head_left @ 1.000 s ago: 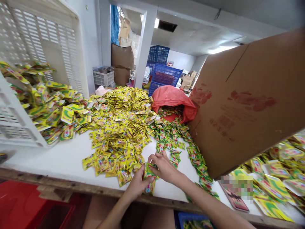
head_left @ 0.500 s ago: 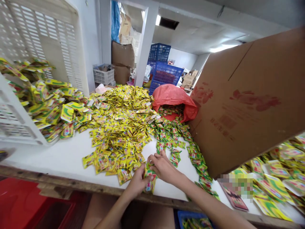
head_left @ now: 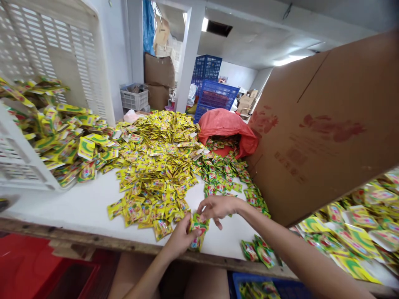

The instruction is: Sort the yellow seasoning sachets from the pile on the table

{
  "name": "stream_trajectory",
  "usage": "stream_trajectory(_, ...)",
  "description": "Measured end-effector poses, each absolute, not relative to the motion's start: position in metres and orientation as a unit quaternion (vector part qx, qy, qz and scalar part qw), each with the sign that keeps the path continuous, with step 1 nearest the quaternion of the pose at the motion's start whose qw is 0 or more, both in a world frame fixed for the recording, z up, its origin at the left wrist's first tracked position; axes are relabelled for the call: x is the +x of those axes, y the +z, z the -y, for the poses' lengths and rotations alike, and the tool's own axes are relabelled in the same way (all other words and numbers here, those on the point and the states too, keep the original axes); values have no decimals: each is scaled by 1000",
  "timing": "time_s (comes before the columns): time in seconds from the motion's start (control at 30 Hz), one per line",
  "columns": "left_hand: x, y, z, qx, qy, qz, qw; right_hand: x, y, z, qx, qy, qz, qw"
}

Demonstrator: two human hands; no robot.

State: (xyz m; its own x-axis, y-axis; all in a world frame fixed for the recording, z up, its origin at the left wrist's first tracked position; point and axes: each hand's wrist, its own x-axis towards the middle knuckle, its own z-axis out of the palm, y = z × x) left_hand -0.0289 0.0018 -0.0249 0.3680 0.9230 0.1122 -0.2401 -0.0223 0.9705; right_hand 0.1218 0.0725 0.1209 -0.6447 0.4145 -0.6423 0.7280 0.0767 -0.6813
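My left hand (head_left: 180,237) is closed around a small stack of snack packets (head_left: 198,236), green on top with yellow edges below, just over the table's front edge. From the upper right my right hand (head_left: 222,207) reaches across, thumb and index finger pinched at the stack's top corner, the other fingers hanging loosely. What lies between those fingertips is partly hidden. Left of the hands spreads a large heap of yellow packets (head_left: 156,166). Behind the right hand, green packets (head_left: 220,174) spill from a red sack (head_left: 227,124).
A white crate (head_left: 93,62) of yellow packets lies tipped at left. A large cardboard box (head_left: 311,137) leans at right beside more yellow packets (head_left: 358,232). Several green packets (head_left: 260,250) sit near the front edge. Below is a blue basket (head_left: 238,280); blue crates (head_left: 218,93) stand behind.
My right hand has turned and its wrist has risen, with the forearm farther right and up. It now covers the phone and part of the green row. My left hand stays put.
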Motion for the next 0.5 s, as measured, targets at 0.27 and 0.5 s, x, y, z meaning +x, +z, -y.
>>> stream_trajectory(0.27,-30,-20,1,558,446,-347,608,106,131,-80,397,-596,-653,248)
stream_trajectory(0.5,-31,-15,4,555,444,-353,608,93,119,-85,381,-611,-622,307)
